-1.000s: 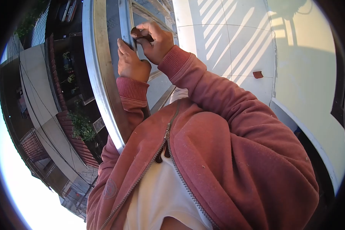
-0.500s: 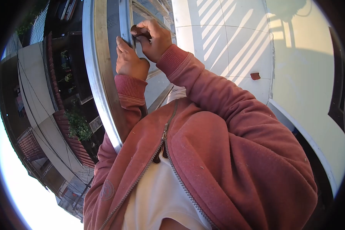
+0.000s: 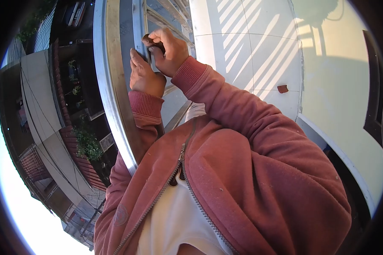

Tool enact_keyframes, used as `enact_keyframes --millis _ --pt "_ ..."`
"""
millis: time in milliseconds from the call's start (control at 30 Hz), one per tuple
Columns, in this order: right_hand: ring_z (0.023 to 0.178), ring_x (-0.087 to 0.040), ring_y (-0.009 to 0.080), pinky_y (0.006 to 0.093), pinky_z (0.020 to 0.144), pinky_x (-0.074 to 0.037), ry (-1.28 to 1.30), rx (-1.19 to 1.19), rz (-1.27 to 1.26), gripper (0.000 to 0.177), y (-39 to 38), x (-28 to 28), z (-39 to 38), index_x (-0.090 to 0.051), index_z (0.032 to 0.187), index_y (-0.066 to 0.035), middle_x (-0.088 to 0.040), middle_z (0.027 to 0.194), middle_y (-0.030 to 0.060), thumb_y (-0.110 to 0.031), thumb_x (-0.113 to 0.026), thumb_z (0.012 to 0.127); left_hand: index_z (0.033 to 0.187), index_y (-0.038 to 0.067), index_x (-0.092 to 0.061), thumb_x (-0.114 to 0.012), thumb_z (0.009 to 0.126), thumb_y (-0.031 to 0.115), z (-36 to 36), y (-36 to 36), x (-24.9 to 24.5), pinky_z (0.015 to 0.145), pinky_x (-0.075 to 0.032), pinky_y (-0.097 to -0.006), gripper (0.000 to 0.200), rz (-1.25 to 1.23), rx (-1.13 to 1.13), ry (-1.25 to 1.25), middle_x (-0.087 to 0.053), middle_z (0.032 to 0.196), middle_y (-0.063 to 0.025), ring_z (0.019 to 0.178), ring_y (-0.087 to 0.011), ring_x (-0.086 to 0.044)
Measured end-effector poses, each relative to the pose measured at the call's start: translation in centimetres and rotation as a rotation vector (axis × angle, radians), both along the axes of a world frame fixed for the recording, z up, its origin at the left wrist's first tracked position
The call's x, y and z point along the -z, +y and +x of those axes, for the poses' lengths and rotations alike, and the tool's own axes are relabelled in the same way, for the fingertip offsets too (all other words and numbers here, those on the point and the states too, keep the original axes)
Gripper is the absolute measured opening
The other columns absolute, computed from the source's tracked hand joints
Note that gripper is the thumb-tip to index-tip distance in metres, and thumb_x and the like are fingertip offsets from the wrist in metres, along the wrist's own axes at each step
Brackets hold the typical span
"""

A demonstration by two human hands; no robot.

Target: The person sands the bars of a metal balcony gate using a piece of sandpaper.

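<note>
My right hand (image 3: 171,50) is closed, pinching a folded brown piece of sandpaper (image 3: 148,41) against a narrow metal rail (image 3: 139,23). Just below it, my left hand (image 3: 145,75) lies along the same rail. Its fingers are stretched out and fairly straight, with the palm side hidden against the metal. A second brown piece (image 3: 282,89), similar in colour to the sandpaper, lies on the pale floor to the right. Both of my arms are in reddish sleeves.
A wider metal rail (image 3: 108,76) runs along my left side, with buildings and plants (image 3: 88,144) far beyond it. More bars (image 3: 170,10) continue past my hands. To the right are the tiled floor (image 3: 238,55), striped with shadows, and a cream wall (image 3: 338,85).
My right hand and the sandpaper have shifted slightly down and left in the view along the rail. My left hand stays against the rail, a little lower in view as the camera tilts.
</note>
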State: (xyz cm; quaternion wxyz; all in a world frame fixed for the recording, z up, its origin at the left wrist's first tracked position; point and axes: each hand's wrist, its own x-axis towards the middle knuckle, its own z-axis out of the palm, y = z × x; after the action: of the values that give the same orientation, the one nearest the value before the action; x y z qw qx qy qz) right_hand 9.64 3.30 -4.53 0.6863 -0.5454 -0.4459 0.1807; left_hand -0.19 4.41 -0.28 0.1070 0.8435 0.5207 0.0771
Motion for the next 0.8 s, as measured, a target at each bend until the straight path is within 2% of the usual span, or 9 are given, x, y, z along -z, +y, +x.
enact_keyframes --millis 67,200,333,367,400,433,667,733,800 --pt "0.082 -0.066 0.0230 0.0300 0.071 -0.053 0.067 -0.041 -0.218 0.026 0.2 1.3 0.7 -0.046 0.097 -0.001 -0.065 0.087 0.0138 0.009 -0.055 0.075 0.132 -0.006 -0.015 -0.059 0.064 0.003 -0.1 -0.1 -0.4 0.084 -0.045 -0.0414 0.082 -0.002 -0.023 0.028 -0.040 0.123 -0.0267 0.104 -0.0406 -0.051" --pt "0.083 -0.066 0.0219 0.0286 0.072 -0.053 0.019 0.029 -0.003 0.027 -0.3 0.1 -0.1 -0.047 0.096 -0.001 -0.065 0.087 0.0136 0.009 -0.057 0.074 0.132 -0.006 -0.015 -0.057 0.064 0.003 -0.3 -1.0 -0.3 0.085 -0.045 -0.0411 0.080 -0.062 -0.051 0.023 -0.041 0.123 -0.0263 0.104 -0.0404 -0.051" --pt "0.082 -0.066 0.0214 0.0283 0.072 -0.053 0.093 -0.051 -0.123 0.026 0.1 1.5 0.5 -0.048 0.095 -0.001 -0.066 0.086 0.0127 0.011 -0.057 0.073 0.132 -0.005 -0.017 -0.057 0.064 0.003 0.3 0.0 -0.2 0.085 -0.045 -0.0412 0.079 -0.003 -0.048 0.022 -0.042 0.121 -0.0259 0.104 -0.0407 -0.051" --pt "0.082 -0.066 0.0212 0.0286 0.072 -0.053 0.050 -0.014 -0.003 0.025 0.0 0.3 0.4 -0.048 0.094 -0.001 -0.066 0.085 0.0130 0.011 -0.056 0.074 0.132 -0.005 -0.017 -0.056 0.064 0.003 0.6 0.3 -0.3 0.085 -0.045 -0.0411 0.079 0.018 -0.006 -0.020 -0.041 0.122 -0.0260 0.104 -0.0409 -0.051" --pt "0.082 -0.066 0.0212 0.0286 0.072 -0.053 0.059 -0.022 -0.020 0.025 -0.3 0.7 0.0 -0.048 0.094 -0.001 -0.066 0.085 0.0130 0.011 -0.056 0.074 0.132 -0.005 -0.016 -0.055 0.064 0.003 0.4 0.0 -0.5 0.086 -0.045 -0.0410 0.078 0.027 0.029 -0.048 -0.041 0.123 -0.0260 0.104 -0.0411 -0.051" --pt "0.082 -0.066 0.0214 0.0289 0.073 -0.053 0.084 -0.024 -0.065 0.025 -0.5 1.1 -0.3 -0.048 0.094 -0.001 -0.066 0.085 0.0131 0.011 -0.056 0.073 0.132 -0.005 -0.016 -0.055 0.064 0.002 0.5 -0.3 -1.0 0.086 -0.044 -0.0409 0.078 -0.074 -0.049 0.003 -0.041 0.123 -0.0256 0.105 -0.0410 -0.050" --pt "0.083 -0.066 0.0206 0.0299 0.074 -0.053 0.090 -0.054 -0.081 0.024 -0.7 0.1 0.1 -0.050 0.094 0.000 -0.066 0.088 0.0141 0.010 -0.056 0.073 0.132 -0.005 -0.017 -0.053 0.064 0.002 0.3 -0.2 -0.3 0.087 -0.044 -0.0416 0.077 -0.026 -0.011 -0.011 -0.041 0.124 -0.0255 0.105 -0.0407 -0.050" --pt "0.081 -0.066 0.0196 0.0297 0.073 -0.053 0.124 -0.030 -0.169 0.025 0.1 2.2 0.0 -0.049 0.094 0.000 -0.066 0.089 0.0138 0.010 -0.057 0.072 0.132 -0.005 -0.017 -0.054 0.064 0.002 0.6 -0.1 -1.0 0.087 -0.044 -0.0419 0.078 -0.061 -0.053 -0.001 -0.041 0.124 -0.0254 0.106 -0.0408 -0.050" --pt "0.083 -0.066 0.0193 0.0291 0.074 -0.053 0.171 -0.036 -0.248 0.025 -0.2 0.9 0.6 -0.049 0.094 0.001 -0.066 0.088 0.0133 0.010 -0.057 0.072 0.132 -0.004 -0.017 -0.055 0.065 0.002 0.3 -0.1 -0.4 0.086 -0.044 -0.0422 0.077 -0.031 -0.047 -0.005 -0.041 0.123 -0.0253 0.105 -0.0413 -0.050"
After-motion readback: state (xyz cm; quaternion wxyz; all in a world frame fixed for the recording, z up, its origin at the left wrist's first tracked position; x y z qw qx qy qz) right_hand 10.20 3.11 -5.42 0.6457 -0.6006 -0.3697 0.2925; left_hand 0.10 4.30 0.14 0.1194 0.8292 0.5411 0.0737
